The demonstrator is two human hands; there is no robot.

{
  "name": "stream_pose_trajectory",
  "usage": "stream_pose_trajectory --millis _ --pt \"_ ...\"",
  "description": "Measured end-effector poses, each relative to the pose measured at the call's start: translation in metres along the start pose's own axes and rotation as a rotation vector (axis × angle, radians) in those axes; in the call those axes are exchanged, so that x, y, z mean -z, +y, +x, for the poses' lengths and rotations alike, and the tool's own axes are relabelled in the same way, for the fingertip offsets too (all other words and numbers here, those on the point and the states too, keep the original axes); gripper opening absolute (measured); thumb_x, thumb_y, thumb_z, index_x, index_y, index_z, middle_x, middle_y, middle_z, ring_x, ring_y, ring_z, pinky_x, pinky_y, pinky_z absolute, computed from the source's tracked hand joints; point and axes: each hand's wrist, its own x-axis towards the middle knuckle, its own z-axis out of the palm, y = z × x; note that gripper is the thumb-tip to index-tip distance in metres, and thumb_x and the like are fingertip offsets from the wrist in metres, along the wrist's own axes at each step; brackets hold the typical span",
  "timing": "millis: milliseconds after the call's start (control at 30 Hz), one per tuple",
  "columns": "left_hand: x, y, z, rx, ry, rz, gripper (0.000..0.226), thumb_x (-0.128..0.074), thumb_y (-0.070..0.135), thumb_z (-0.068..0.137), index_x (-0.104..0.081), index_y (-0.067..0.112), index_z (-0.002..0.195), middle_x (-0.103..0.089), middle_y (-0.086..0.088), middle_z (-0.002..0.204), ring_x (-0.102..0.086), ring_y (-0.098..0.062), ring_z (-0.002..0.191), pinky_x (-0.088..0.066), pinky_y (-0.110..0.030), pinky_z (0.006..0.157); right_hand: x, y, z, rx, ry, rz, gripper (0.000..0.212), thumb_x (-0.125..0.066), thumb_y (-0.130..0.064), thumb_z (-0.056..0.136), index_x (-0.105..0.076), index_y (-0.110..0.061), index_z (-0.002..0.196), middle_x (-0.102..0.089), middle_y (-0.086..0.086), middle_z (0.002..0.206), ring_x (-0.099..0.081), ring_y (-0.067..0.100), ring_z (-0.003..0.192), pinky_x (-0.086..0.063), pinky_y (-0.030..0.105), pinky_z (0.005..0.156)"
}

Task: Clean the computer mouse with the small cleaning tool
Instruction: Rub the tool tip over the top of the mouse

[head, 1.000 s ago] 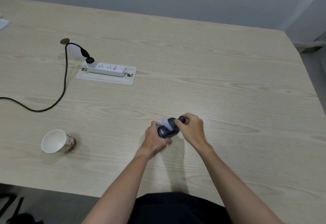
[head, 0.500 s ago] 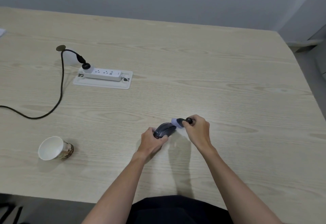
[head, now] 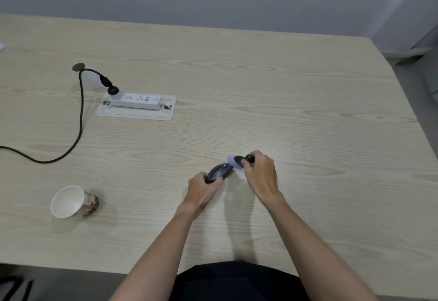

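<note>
A dark grey computer mouse (head: 220, 171) lies on the light wooden table, tilted, with my left hand (head: 203, 188) gripping its near end. My right hand (head: 260, 174) is closed on a small cleaning tool (head: 237, 160) with a black handle and a pale lilac head. The lilac head touches the far right end of the mouse. The tool's knob end sticks out above my right fingers.
A paper cup (head: 72, 202) lies on its side at the near left. A white power strip (head: 136, 100) sits in a recessed tray at the left, with a black cable (head: 79, 120) running off the left edge. The table's right edge slants at the far right.
The tool's head slid from the top of the mouse off toward its far right end. My left hand lowered the mouse flatter onto the table. The camera view shifted slightly.
</note>
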Motion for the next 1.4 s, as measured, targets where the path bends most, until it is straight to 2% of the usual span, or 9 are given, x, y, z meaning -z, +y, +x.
stream_pose_trajectory --millis 233,400,567,733,867,933,1067,1233,1400 --pt "0.0 0.001 0.003 0.041 -0.03 0.001 0.037 -0.065 0.041 0.085 -0.065 0.005 0.094 -0.066 -0.004 0.089 -0.055 -0.012 0.07 -0.04 -0.023 0.059 0.0 -0.001 -0.002 -0.051 -0.125 0.231 0.018 -0.072 -0.021 0.086 -0.068 -0.004 0.081 -0.059 -0.002 0.066 -0.051 0.01 0.058 -0.039 0.015 0.053" --pt "-0.002 0.001 0.005 0.081 -0.055 -0.013 0.045 -0.063 0.048 0.08 -0.064 0.006 0.096 -0.067 -0.009 0.096 -0.055 -0.015 0.07 -0.039 -0.025 0.058 0.005 0.011 -0.003 -0.05 0.072 0.099 0.011 -0.068 -0.022 0.091 -0.066 -0.012 0.087 -0.066 -0.003 0.078 -0.061 0.013 0.072 -0.045 0.025 0.062" --pt "-0.004 0.0 0.006 0.066 -0.055 0.003 0.041 -0.066 0.042 0.083 -0.063 0.004 0.095 -0.065 -0.007 0.097 -0.053 -0.012 0.071 -0.037 -0.024 0.058 0.002 -0.001 -0.002 0.005 -0.171 0.233 0.014 -0.075 -0.021 0.084 -0.071 -0.008 0.08 -0.059 -0.005 0.064 -0.051 0.008 0.058 -0.042 0.018 0.056" --pt "-0.003 0.001 0.002 -0.001 -0.092 0.044 0.04 -0.071 0.042 0.076 -0.059 0.01 0.097 -0.065 -0.001 0.091 -0.058 -0.013 0.072 -0.044 -0.024 0.06 0.009 0.006 0.005 -0.024 0.031 0.101 0.01 -0.068 -0.021 0.09 -0.067 -0.012 0.085 -0.065 -0.004 0.077 -0.06 0.012 0.071 -0.042 0.024 0.059" --pt "-0.001 -0.009 0.004 -0.131 -0.133 0.204 0.051 -0.072 0.048 0.061 -0.053 0.016 0.096 -0.068 0.0 0.089 -0.065 -0.015 0.075 -0.055 -0.031 0.068 0.011 0.006 0.008 -0.017 -0.138 0.175 0.018 -0.071 -0.016 0.085 -0.066 -0.004 0.074 -0.053 -0.006 0.06 -0.046 0.007 0.055 -0.036 0.013 0.051" --pt "-0.002 -0.016 0.006 -0.186 -0.142 0.286 0.053 -0.073 0.048 0.058 -0.051 0.018 0.097 -0.066 0.002 0.089 -0.065 -0.016 0.078 -0.056 -0.032 0.068 0.009 0.01 0.006 -0.045 -0.219 0.111 0.02 -0.069 -0.017 0.083 -0.066 0.001 0.075 -0.051 -0.003 0.058 -0.045 0.012 0.054 -0.038 0.021 0.052" --pt "-0.005 -0.022 0.01 -0.252 -0.176 0.384 0.055 -0.072 0.049 0.056 -0.048 0.022 0.098 -0.063 0.002 0.089 -0.061 -0.017 0.079 -0.052 -0.03 0.067 0.007 0.03 0.005 -0.102 -0.076 -0.049 0.02 -0.063 -0.018 0.087 -0.062 0.001 0.078 -0.065 0.011 0.071 -0.062 0.028 0.067 -0.043 0.034 0.055" --pt "-0.006 -0.027 0.012 -0.3 -0.173 0.424 0.053 -0.071 0.042 0.057 -0.045 0.022 0.098 -0.061 0.001 0.092 -0.058 -0.019 0.081 -0.051 -0.031 0.068 0.008 0.034 0.001 -0.121 -0.174 0.118 0.015 -0.07 -0.016 0.085 -0.069 -0.002 0.078 -0.055 -0.003 0.062 -0.05 0.012 0.058 -0.038 0.015 0.05" --pt "-0.007 -0.028 0.013 -0.308 -0.179 0.452 0.051 -0.068 0.044 0.057 -0.041 0.026 0.096 -0.058 0.002 0.092 -0.056 -0.019 0.083 -0.052 -0.033 0.069 0.005 0.04 -0.002 -0.131 -0.069 -0.031 0.017 -0.065 -0.019 0.089 -0.063 -0.006 0.078 -0.06 0.0 0.069 -0.056 0.018 0.063 -0.038 0.028 0.052"
